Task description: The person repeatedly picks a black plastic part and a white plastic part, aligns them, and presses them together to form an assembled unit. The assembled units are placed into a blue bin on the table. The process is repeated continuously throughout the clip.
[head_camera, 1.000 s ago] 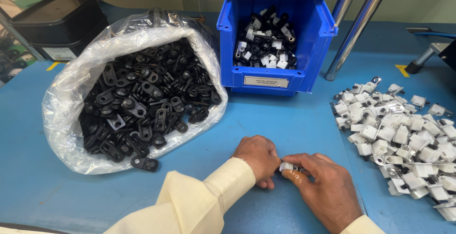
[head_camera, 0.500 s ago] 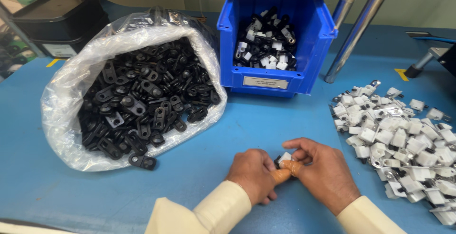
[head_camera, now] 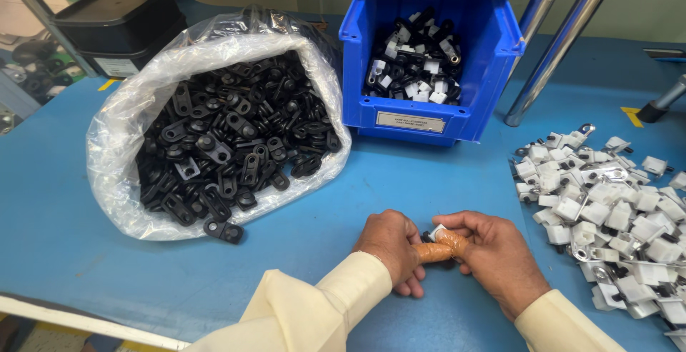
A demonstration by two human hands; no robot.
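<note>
Blue bench (head_camera: 443,180) fills the view, with a pale edge strip along its near left side. Nearest, two cream sleeves (head_camera: 307,309) lead up to the hands, which meet at the near centre of the bench. The left hand (head_camera: 391,246) and the right hand (head_camera: 493,255) are both curled closed around a small part (head_camera: 436,232) pinched between them; only a white corner and a bit of black show, the rest hidden by fingers. An orange-brown cover sits on the fingertips (head_camera: 439,250) pressing the part.

To the right, just beside the right hand, a loose heap of white and metal pieces (head_camera: 607,209) spreads to the bench's right edge. To the left and a little farther, an open clear plastic bag (head_camera: 143,109) lies slumped, full of black plastic parts (head_camera: 229,137); one black part (head_camera: 224,231) lies on the bench at the bag's mouth.

Farther back, a blue bin (head_camera: 421,120) holds mixed black-and-white pieces. Metal tubes (head_camera: 564,37) rise behind it, and a black tub (head_camera: 114,23) stands at the far left.
</note>
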